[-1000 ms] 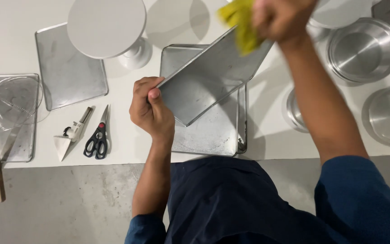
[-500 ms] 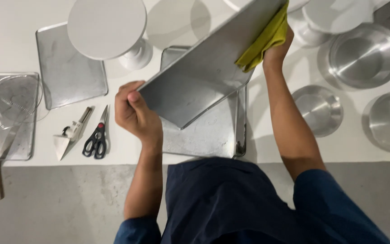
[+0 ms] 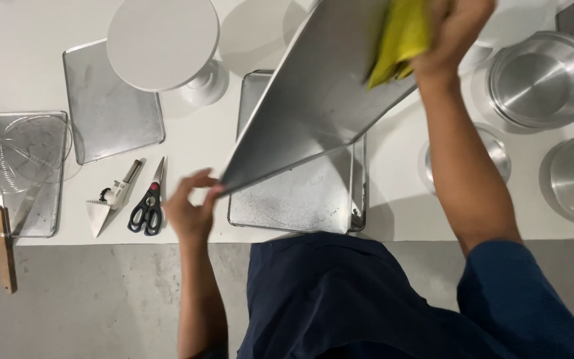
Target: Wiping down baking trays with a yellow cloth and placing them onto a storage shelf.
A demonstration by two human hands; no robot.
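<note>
left hand [image 3: 191, 213]: we pinch the low corner of the tilted baking tray [image 3: 313, 100].
right hand [image 3: 450, 30]: we press a yellow cloth [image 3: 400, 36] on the tray's upper end.
below tray: a second tray [image 3: 300, 199] flat on the worktop [image 3: 393, 219].
left of left hand: scissors [image 3: 147, 203].

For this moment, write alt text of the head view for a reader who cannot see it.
A person tilts a metal baking tray above a white table, left hand gripping its lower corner, right hand pressing a yellow cloth on it. Another tray lies below; scissors, round pans and a white cake stand sit nearby.
</note>
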